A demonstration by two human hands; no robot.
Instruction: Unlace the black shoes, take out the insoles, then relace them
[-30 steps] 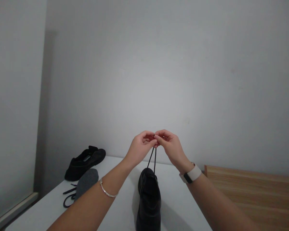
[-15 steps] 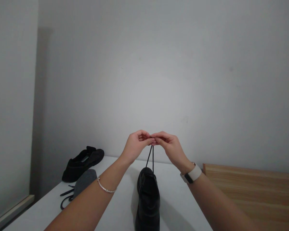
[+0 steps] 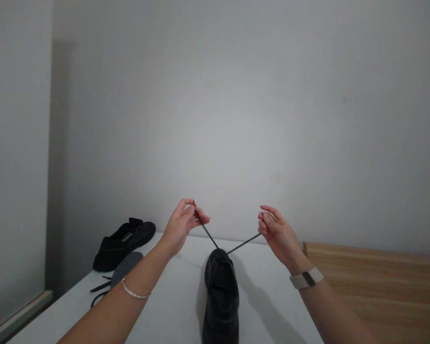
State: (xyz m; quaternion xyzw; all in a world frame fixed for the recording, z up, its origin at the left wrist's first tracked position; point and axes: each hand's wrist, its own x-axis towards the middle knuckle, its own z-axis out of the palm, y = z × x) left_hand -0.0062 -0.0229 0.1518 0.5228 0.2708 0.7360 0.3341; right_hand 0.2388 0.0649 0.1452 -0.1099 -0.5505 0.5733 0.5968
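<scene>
A black shoe (image 3: 221, 296) stands on the white table (image 3: 179, 291) in front of me, its toe toward the wall. From its front a black shoelace (image 3: 208, 234) spreads in two taut strands, one to each side. My left hand (image 3: 181, 224) pinches the end of the left strand, above and to the left of the shoe. On the other side, my right hand (image 3: 277, 234) is closed on the right strand. A thin bracelet circles my left wrist, and a pale band with a dark face is on my right.
A second black shoe (image 3: 123, 243) lies at the table's far left corner. Beside it are a grey insole-like piece (image 3: 128, 265) and a loose dark lace (image 3: 100, 286), partly behind my left forearm. A wooden panel (image 3: 376, 286) stands at the right; the grey wall (image 3: 236, 119) rises behind.
My hands were together above the shoe with both strands close. They have moved apart, left and right, drawing the strands into a wide V.
</scene>
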